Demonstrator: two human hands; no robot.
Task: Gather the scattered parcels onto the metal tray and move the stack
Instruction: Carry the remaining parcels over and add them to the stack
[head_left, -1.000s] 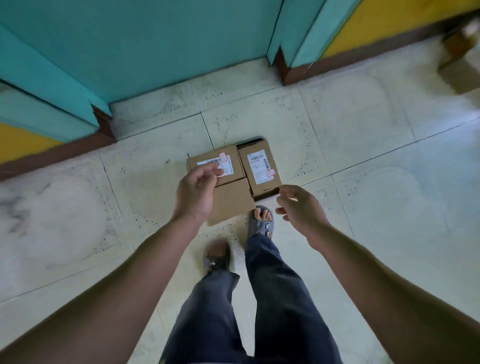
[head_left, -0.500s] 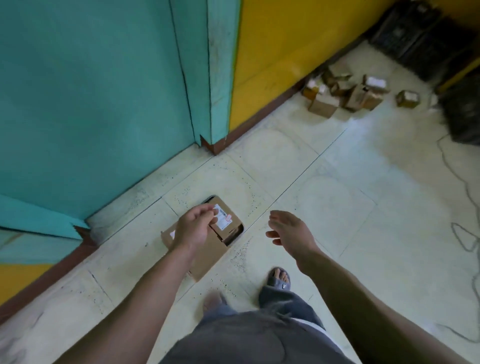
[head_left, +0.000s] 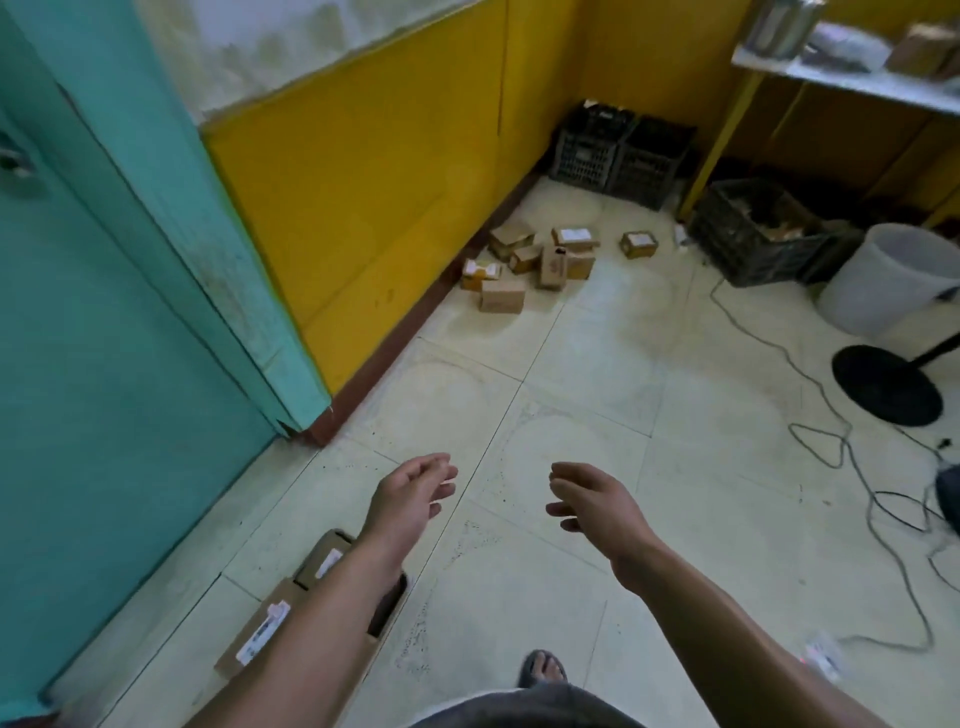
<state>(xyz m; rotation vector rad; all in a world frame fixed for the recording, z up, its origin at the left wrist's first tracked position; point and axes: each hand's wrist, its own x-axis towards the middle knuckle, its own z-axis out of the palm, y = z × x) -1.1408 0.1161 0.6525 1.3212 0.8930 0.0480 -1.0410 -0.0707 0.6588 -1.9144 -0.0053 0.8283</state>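
Note:
Brown labelled parcels lie flat on a dark metal tray on the floor at lower left, partly hidden under my left forearm. My left hand hovers above the floor beyond them, fingers loosely apart and holding nothing. My right hand is level with it to the right, also open and holding nothing. Several more small cardboard parcels lie scattered on the floor by the yellow wall, far ahead of both hands.
A teal door stands at left, a yellow wall ahead. Black crates sit in the corner, another crate beside a white bucket. A fan base and loose cables lie at right.
My left hand has let go of the parcel on the tray and lifted away. The view has swung up and right, bringing the scattered parcels and the corner into sight.

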